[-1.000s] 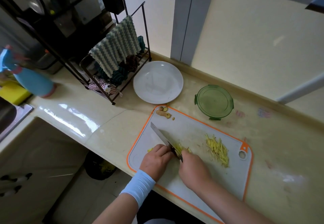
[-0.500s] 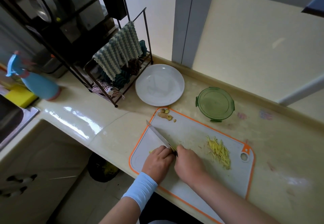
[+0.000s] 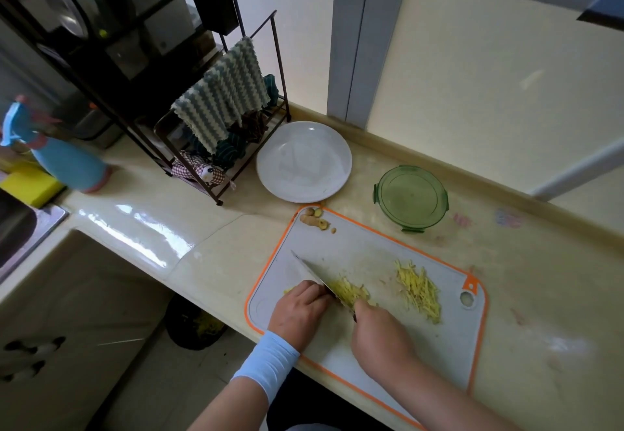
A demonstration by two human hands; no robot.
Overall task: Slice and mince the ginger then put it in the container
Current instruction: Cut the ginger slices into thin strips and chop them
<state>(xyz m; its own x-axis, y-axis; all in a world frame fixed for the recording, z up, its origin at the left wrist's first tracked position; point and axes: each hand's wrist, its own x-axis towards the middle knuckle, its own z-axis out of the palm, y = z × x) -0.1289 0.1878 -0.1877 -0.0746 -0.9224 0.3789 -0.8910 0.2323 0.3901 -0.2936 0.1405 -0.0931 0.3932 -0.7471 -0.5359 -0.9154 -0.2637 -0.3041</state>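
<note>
Ginger [image 3: 347,290] by knife [image 3: 310,270] — between left hand [image 3: 299,312], right hand [image 3: 381,336].

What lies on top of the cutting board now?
Ginger strips, a smaller cut pile beside the knife in the right hand, ginger scraps at the far corner. Whatever the left hand covers is hidden.
</note>
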